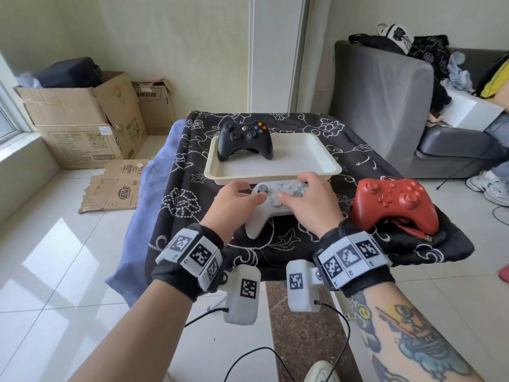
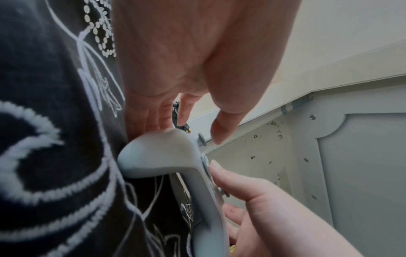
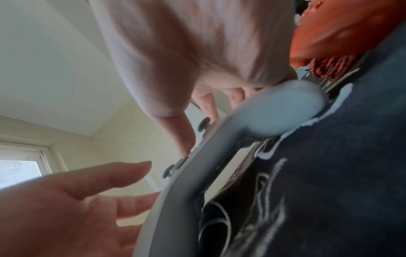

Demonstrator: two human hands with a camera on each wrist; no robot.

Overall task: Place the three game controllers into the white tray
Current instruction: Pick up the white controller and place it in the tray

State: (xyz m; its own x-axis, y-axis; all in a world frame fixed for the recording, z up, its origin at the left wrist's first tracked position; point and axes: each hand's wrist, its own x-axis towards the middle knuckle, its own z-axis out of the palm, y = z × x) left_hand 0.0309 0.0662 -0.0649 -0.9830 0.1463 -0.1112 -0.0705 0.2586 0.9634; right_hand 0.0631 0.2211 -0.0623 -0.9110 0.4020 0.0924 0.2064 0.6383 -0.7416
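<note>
Two bare hands close on a white game controller (image 1: pixel 278 199) lying on a table draped in a black cloth (image 1: pixel 176 199) with white floral embroidery. The left hand (image 1: pixel 234 205) curls around the controller's left side, thumb on its face near the left stick; the right hand (image 1: pixel 308 199) covers the right side, fingers reaching over the far edge and thumb lying by the grey buttons. Both wrists carry black bands fitted with white blocks printed in black-and-white square markers.

The left wrist view shows the left hand (image 2: pixel 186 66) with its fingers behind the controller's pale grip (image 2: pixel 158 154) and the thumb just above a stick. The right wrist view shows the right hand (image 3: pixel 191 57) over the other grip (image 3: pixel 283 111), with the thumb tip down on the controller's face.

Just right of the white pad, near the table's right corner, a red game controller (image 1: pixel 394 205) sits on bunched cloth, a red cable beneath it.

Directly beyond the hands, the white tray (image 1: pixel 305 155) rests on the cloth, its near rim just beside the white controller. A black game controller (image 1: pixel 245 140) already lies inside, in the tray's far left part.

Farther back, cardboard boxes (image 1: pixel 82 119) stand on the tiled floor at left and a grey sofa (image 1: pixel 385 106) piled with clothes stands at right.
</note>
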